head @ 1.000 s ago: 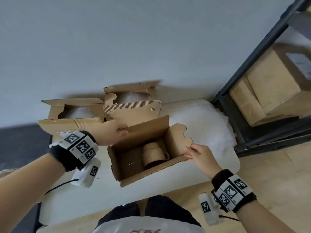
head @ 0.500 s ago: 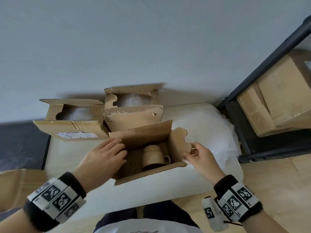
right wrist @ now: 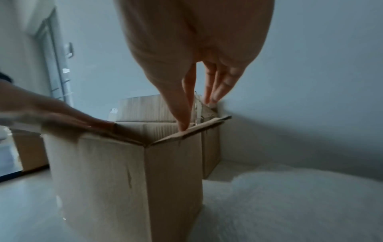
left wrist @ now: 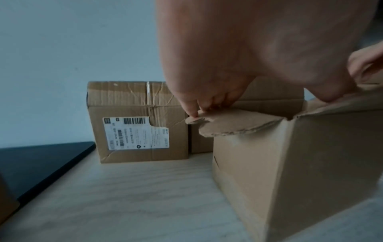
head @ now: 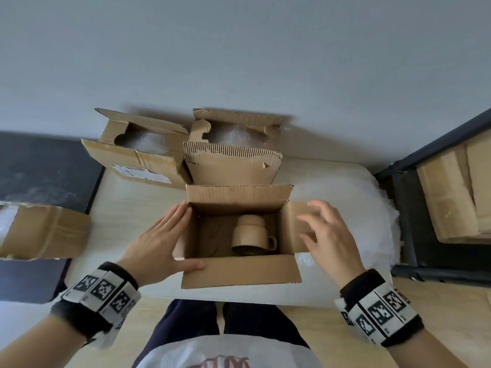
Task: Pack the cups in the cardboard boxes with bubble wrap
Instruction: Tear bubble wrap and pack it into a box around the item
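**Both hands flat on the flaps of the open box, cup uncovered inside**

Surroundings, head view: two brown cardboard boxes stuffed with bubble wrap stand against the grey wall at upper centre, the labelled one to the left, the torn-flap one touching it on the right. A taped brown carton lies at the left edge. A heap of clear bubble wrap covers the pale tabletop right of centre, just beside the open box. A dark metal shelf with stacked cartons fills the right edge.

View differences: only the head view looks into the open brown cardboard box at centre; there the tan ceramic cups, stacked mouth-down with a handle to the right, sit on the box floor. The left wrist view alone shows the barcode label on the rear box. The right wrist view shows the wrap heap against the box wall.

Grip: left hand lies flat, fingers straight, pressing the left side flap. Right hand is spread and relaxed over the right flap, thumb tip touching its edge. Neither hand grasps anything. The cups lie between and below both hands, untouched.
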{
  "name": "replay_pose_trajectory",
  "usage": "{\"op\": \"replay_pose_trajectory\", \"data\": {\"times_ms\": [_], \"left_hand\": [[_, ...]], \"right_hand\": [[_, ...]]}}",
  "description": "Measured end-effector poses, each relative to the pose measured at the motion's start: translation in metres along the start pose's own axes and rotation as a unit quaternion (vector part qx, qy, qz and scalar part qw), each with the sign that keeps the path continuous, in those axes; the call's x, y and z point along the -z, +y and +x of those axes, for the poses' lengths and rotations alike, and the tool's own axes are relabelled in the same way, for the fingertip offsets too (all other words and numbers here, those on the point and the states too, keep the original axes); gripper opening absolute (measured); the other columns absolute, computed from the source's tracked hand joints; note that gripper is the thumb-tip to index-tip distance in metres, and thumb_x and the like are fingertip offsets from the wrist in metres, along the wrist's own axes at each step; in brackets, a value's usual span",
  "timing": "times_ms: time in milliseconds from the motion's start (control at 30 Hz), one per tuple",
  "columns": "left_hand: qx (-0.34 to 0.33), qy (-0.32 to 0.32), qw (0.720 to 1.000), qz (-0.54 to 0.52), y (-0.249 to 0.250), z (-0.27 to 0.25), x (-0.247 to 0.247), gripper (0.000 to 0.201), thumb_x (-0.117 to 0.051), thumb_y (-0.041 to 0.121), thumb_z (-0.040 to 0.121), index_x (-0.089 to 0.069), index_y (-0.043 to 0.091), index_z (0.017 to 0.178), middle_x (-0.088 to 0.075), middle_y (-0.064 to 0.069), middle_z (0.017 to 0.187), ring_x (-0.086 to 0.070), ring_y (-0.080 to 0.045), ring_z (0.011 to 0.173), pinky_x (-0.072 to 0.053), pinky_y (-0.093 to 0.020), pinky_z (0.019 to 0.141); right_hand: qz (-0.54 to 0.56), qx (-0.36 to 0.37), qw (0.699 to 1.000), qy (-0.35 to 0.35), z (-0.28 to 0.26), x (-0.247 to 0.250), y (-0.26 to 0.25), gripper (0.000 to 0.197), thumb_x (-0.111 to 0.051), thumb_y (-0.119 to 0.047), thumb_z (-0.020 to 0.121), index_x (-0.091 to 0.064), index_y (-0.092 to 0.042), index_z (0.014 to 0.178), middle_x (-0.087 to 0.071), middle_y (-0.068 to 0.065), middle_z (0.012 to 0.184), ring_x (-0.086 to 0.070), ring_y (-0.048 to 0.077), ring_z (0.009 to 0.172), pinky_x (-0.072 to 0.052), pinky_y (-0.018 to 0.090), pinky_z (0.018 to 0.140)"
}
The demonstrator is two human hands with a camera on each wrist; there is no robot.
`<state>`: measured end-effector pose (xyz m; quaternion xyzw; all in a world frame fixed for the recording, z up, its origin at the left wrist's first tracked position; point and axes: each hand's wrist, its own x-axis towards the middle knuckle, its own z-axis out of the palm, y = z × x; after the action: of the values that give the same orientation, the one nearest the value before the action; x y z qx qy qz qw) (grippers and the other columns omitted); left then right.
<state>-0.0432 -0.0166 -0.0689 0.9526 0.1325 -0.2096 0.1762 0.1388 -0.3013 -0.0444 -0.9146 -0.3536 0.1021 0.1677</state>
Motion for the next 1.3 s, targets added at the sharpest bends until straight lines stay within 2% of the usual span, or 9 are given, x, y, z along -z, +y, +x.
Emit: {"op": "replay_pose_trajectory", "data": {"times_ms": [100, 167, 400, 533, 700, 833, 1000, 1200, 1300], "left_hand": [[-0.002, 0.014, 0.998, -0.062, 0.002, 0.003, -0.004, 0.126, -0.045, 0.093, 0.053, 0.030, 0.040, 0.139, 0.023, 0.014, 0.152, -0.004, -0.016, 0.146, -0.023, -0.033, 0.111], [-0.003, 0.026, 0.998, -0.066, 0.005, 0.007, -0.004, 0.129, -0.057, 0.087, 0.052, 0.030, 0.045, 0.138, 0.012, 0.008, 0.158, -0.028, -0.026, 0.140, -0.046, -0.038, 0.093], [0.015, 0.019, 0.996, -0.090, 0.010, 0.022, 0.006, 0.146, -0.078, 0.071, 0.046, 0.036, 0.046, 0.134, -0.004, 0.010, 0.159, -0.058, -0.030, 0.110, -0.054, -0.038, 0.071], [0.010, 0.016, 0.995, -0.100, 0.011, 0.019, 0.005, 0.145, -0.080, 0.066, 0.049, 0.036, 0.047, 0.134, -0.004, 0.007, 0.159, -0.053, -0.032, 0.118, -0.053, -0.038, 0.077], [-0.006, 0.029, 0.994, -0.106, 0.008, 0.014, 0.000, 0.142, -0.078, 0.067, 0.052, 0.038, 0.046, 0.132, 0.002, 0.006, 0.160, -0.045, -0.030, 0.128, -0.051, -0.038, 0.080], [-0.014, 0.039, 0.992, -0.115, 0.008, 0.014, -0.001, 0.141, -0.077, 0.065, 0.054, 0.036, 0.043, 0.134, 0.004, 0.004, 0.160, -0.032, -0.026, 0.138, -0.049, -0.041, 0.088], [-0.014, 0.049, 0.992, -0.116, 0.006, 0.013, -0.002, 0.142, -0.077, 0.067, 0.053, 0.039, 0.044, 0.131, 0.003, 0.006, 0.159, -0.029, -0.024, 0.140, -0.050, -0.041, 0.086], [-0.015, 0.039, 0.996, -0.075, 0.007, 0.012, -0.011, 0.130, -0.069, 0.069, 0.061, 0.026, 0.033, 0.143, 0.020, 0.006, 0.157, 0.000, -0.016, 0.146, -0.044, -0.041, 0.098], [-0.019, 0.034, 0.997, -0.068, 0.007, 0.009, -0.014, 0.124, -0.062, 0.074, 0.064, 0.008, 0.018, 0.150, 0.028, 0.004, 0.153, 0.016, -0.013, 0.144, -0.021, -0.038, 0.114]], "right_hand": [[-0.051, 0.054, 0.993, -0.094, 0.002, 0.003, -0.012, 0.029, -0.064, 0.006, 0.080, -0.066, -0.008, 0.106, -0.057, 0.004, 0.104, -0.059, 0.021, 0.086, -0.042, 0.020, 0.063], [-0.086, 0.036, 0.985, -0.142, 0.007, 0.005, -0.023, 0.028, -0.055, 0.001, 0.088, -0.061, -0.011, 0.112, -0.053, 0.002, 0.108, -0.056, 0.019, 0.087, -0.036, 0.020, 0.063], [-0.092, -0.137, 0.957, -0.238, 0.044, -0.024, -0.090, 0.037, -0.052, -0.025, 0.095, -0.044, -0.007, 0.126, -0.054, 0.015, 0.125, -0.055, 0.032, 0.110, -0.045, 0.038, 0.080], [0.035, -0.315, 0.887, -0.335, 0.072, -0.067, -0.100, 0.094, -0.060, -0.040, 0.089, 0.002, -0.002, 0.148, -0.043, 0.022, 0.139, -0.049, 0.035, 0.123, -0.043, 0.041, 0.100], [0.080, -0.319, 0.888, -0.321, 0.074, -0.082, -0.089, 0.071, -0.064, -0.031, 0.087, -0.034, 0.007, 0.139, -0.035, 0.022, 0.147, -0.033, 0.036, 0.135, -0.028, 0.041, 0.109], [0.021, -0.363, 0.872, -0.328, 0.079, -0.092, -0.098, 0.104, -0.071, -0.040, 0.080, -0.003, -0.002, 0.149, -0.038, 0.018, 0.144, -0.042, 0.034, 0.130, -0.039, 0.038, 0.103], [-0.004, -0.318, 0.887, -0.335, 0.081, -0.098, -0.104, 0.107, -0.072, -0.040, 0.080, 0.003, -0.011, 0.151, -0.042, 0.017, 0.142, -0.046, 0.033, 0.128, -0.044, 0.038, 0.100], [0.018, -0.256, 0.902, -0.346, 0.071, -0.063, -0.107, 0.065, -0.064, -0.036, 0.087, -0.040, 0.001, 0.135, -0.054, 0.015, 0.129, -0.055, 0.029, 0.113, -0.046, 0.032, 0.086], [0.111, -0.177, 0.943, -0.259, 0.054, -0.025, -0.101, 0.048, -0.060, -0.035, 0.090, -0.052, -0.007, 0.129, -0.060, 0.009, 0.125, -0.058, 0.023, 0.113, -0.047, 0.033, 0.094]]}}
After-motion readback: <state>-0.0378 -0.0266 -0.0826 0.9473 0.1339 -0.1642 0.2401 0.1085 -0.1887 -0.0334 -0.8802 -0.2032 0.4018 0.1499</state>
